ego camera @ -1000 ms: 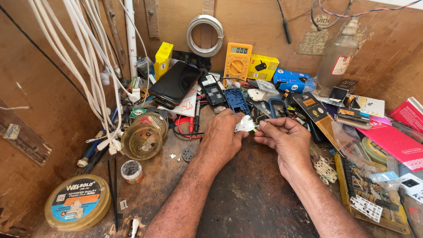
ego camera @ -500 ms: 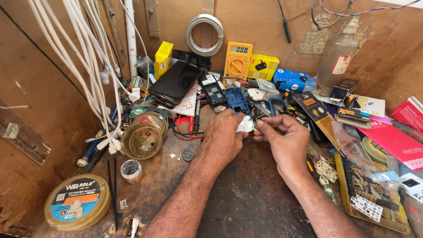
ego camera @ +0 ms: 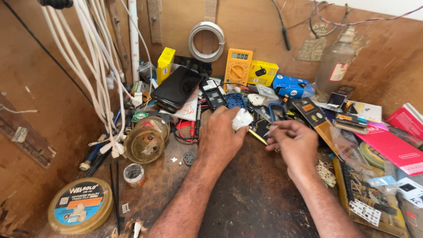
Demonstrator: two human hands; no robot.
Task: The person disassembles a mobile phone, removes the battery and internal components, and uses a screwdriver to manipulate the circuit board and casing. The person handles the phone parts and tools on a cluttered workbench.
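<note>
- left hand (ego camera: pixel 222 132) sits just left of centre frame, fingers curled shut around a small white plastic part (ego camera: pixel 242 118), which pokes out at the hand's upper right
- right hand (ego camera: pixel 294 143) is a bit right of centre, fingertips pinched together on a thin pale sliver, maybe a small tool or strip, too small to tell what exactly; its tip points left toward the white part
- the two hands are near each other but not touching, with the white part between them and slightly higher
- both are over a dark worn wooden bench (ego camera: pixel 246 198), forearms coming in from the bottom edge
- right behind the hands is a pile of clutter: a black phone (ego camera: pixel 177 87) tilted face up, a small blue circuit board (ego camera: pixel 235 100), red and black probe leads (ego camera: pixel 190 128)
- further back, upper centre, a yellow multimeter (ego camera: pixel 238 68) leans on the back wall, with a coil of silver wire (ego camera: pixel 206 42) hanging above and to its left
- yellow box (ego camera: pixel 261 73) and blue box (ego camera: pixel 292 86) just right of the meter, and a dusty glass bottle (ego camera: pixel 335 66) in the upper right
- left of the hands: a round brass-coloured tin (ego camera: pixel 144 143), a tiny open pot (ego camera: pixel 133 174) below it, and a big yellow solder reel (ego camera: pixel 80 210) in the lower left corner
- bunch of white cables (ego camera: pixel 99 66) hangs down the upper left
- pink and red packets (ego camera: pixel 392 147) at the right edge
</note>
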